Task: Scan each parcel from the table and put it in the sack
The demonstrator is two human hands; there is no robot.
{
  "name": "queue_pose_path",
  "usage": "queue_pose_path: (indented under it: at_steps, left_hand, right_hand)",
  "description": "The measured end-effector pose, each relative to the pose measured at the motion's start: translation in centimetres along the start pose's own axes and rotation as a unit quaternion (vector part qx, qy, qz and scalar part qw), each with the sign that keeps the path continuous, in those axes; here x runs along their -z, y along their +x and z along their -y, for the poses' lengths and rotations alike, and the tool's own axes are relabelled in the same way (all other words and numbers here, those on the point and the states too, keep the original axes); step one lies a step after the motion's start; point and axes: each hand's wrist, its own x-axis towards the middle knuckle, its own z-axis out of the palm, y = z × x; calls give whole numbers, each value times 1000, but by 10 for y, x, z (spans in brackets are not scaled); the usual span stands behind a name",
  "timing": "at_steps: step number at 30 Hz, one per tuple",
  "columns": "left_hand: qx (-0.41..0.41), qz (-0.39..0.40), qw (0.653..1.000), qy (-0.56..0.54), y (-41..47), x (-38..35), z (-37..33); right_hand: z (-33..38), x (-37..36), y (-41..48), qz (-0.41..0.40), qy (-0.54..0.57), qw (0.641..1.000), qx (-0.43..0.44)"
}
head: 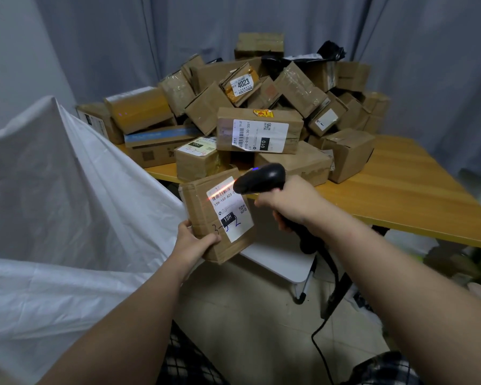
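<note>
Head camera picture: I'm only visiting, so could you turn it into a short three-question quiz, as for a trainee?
1. True or false: the red scan line crosses the label of the parcel that the left hand holds.
2. What does the right hand grip? A. a tape roll B. a black scanner C. a pen
3. Fill in: the white sack stands to the ___ of the wooden table.
Key: 1 true; 2 B; 3 left.
</note>
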Motion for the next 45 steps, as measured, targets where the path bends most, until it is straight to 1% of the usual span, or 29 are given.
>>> queue_pose_path:
  at_steps: [2, 7, 12, 14, 16, 18, 20, 22, 24, 25, 26, 28, 29, 31, 32, 33, 34, 35, 36, 37, 39, 41, 43, 45]
  left_hand:
    - [-5, -3, 1000, -4, -2, 1, -3]
    - [-41, 3, 999, -17, -18, 8, -11]
    - [-84, -25, 996, -30, -26, 33, -28]
    - [-111, -64, 991, -31, -27, 48, -42]
    - [-144, -128, 981, -24, -27, 71, -57]
    - [-176, -211, 961, -21, -25, 103, -69]
    - [-190, -307, 932, 33, -24, 141, -71]
    - [-162, -376, 899, 152, -24, 176, -65]
    - [-92, -384, 876, 278, -23, 193, -59]
    - [-49, -365, 864, 343, -19, 195, -57]
    - [1, -329, 851, 409, -12, 195, -54]
    - [113, -239, 817, 512, 12, 192, -52]
    - [162, -207, 801, 537, 25, 193, -50]
    - [233, -165, 783, 552, 48, 195, -43]
    - [250, -152, 773, 563, 57, 194, -39]
    - [249, -143, 760, 583, 64, 190, -37]
    - [224, -144, 751, 604, 69, 185, -37]
    - [178, -156, 753, 614, 72, 178, -40]
    - [120, -175, 766, 607, 75, 170, -46]
    - [60, -198, 787, 582, 76, 161, -55]
    - [-64, -236, 829, 503, 76, 143, -77]
    - [-162, -241, 852, 435, 72, 124, -97]
    - [-210, -223, 869, 389, 69, 102, -114]
    - [-215, -195, 886, 361, 70, 79, -127]
  right_hand:
    - [-17, -9, -3, -18, -1, 999, 46]
    - [-43, -27, -8, -42, 125, 987, 95]
    - [-30, -41, 3, -17, 173, 967, 185]
    - [-17, -47, 11, -12, 196, 958, 209]
    - [0, -54, 22, -16, 211, 949, 233]
    - [19, -66, 34, -3, 206, 946, 249]
    - [36, -84, 51, 26, 196, 950, 242]
    - [49, -112, 71, 49, 177, 960, 209]
    - [59, -141, 91, 54, 148, 972, 172]
    - [64, -156, 100, 59, 142, 976, 156]
    - [68, -169, 107, 68, 141, 977, 141]
    - [73, -191, 121, 86, 129, 980, 128]
    - [73, -199, 127, 93, 117, 980, 127]
    - [68, -210, 136, 104, 98, 982, 123]
    - [63, -213, 140, 108, 93, 983, 119]
    - [57, -213, 143, 111, 89, 983, 114]
    - [51, -212, 145, 111, 90, 984, 106]
    - [46, -207, 145, 108, 95, 985, 97]
    - [41, -201, 145, 102, 106, 985, 89]
    - [37, -194, 142, 93, 120, 985, 79]
    - [27, -178, 137, 72, 159, 983, 52]
    - [14, -163, 128, 56, 198, 979, 5]
    - [1, -145, 115, 32, 215, 976, -6]
    - [-5, -125, 101, -2, 248, 968, 25]
